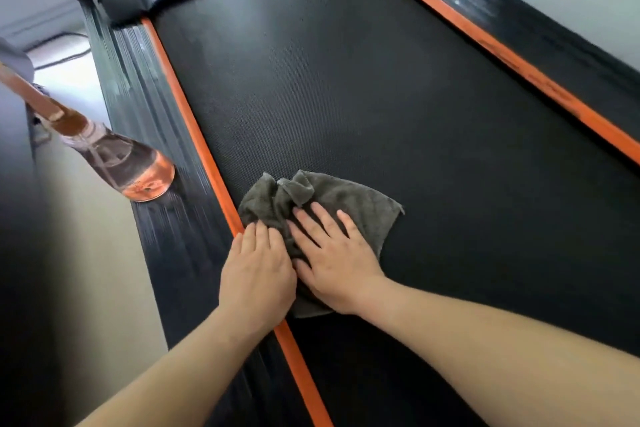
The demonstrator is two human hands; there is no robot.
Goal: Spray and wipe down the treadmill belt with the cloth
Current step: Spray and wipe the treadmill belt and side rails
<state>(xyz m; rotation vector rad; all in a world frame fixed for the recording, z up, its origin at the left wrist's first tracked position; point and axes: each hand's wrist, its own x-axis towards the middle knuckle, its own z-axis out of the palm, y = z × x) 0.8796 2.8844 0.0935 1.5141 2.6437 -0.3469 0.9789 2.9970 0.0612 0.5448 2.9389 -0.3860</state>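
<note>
Left hand (258,274), right hand (337,263) flat on cloth (356,204); orange strip (540,87) lettering illegible

grey cloth (346,199), black dotted belt (346,80), orange stripe (194,135), amber bottle (131,163)

The spray bottle (131,166) at nine o'clock is blurred and cut off. The cloth (346,204) is partly hidden under the left hand (258,270) and right hand (337,267).

We press the grey cloth (349,199) onto the treadmill belt (363,90).
Our left grip (258,274) and right grip (336,267) lie side by side on it, fingers straight; the left grip's fingertips reach the orange strip (194,135). Beyond and left of that grip, a spray bottle (128,163) rests on the ribbed side rail (156,107).
</note>
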